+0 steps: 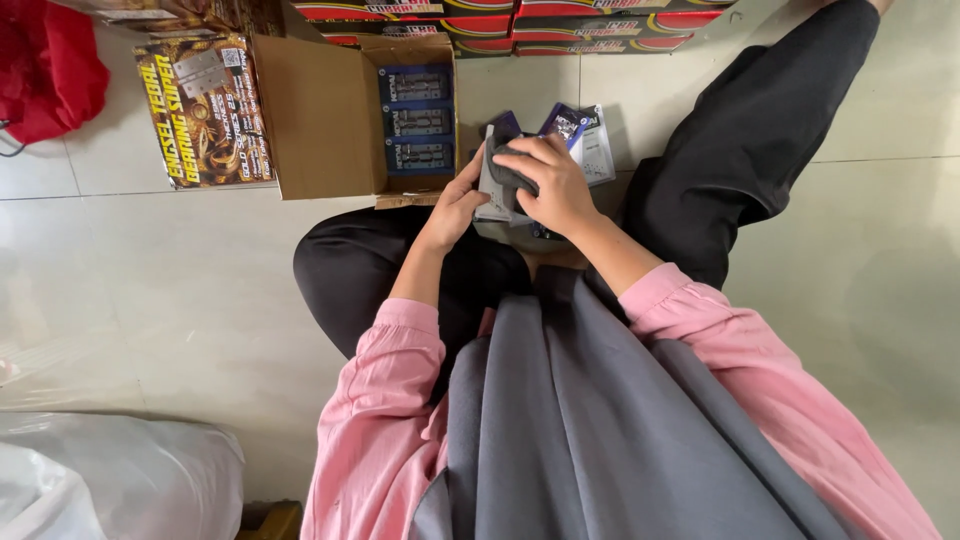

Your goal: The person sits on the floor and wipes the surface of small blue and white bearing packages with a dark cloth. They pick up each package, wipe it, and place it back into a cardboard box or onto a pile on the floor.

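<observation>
Both hands grip a grey packet, upright, just right of the open carton.
Left hand clasps its left edge; right hand closes over the top, nearer the loose packets.

Pink sleeves, grey scarf, black trousers. Brown carton holding 3 dark blue packs. Grey pouch and purple packets. Red bag. Gold-and-brown patterned box. Red-and-yellow boxes. Pale tiled floor.

Soft, even daylight fills the frame; faint shadows, mild glare on the floor tiles at right, edges slightly stretched.
</observation>
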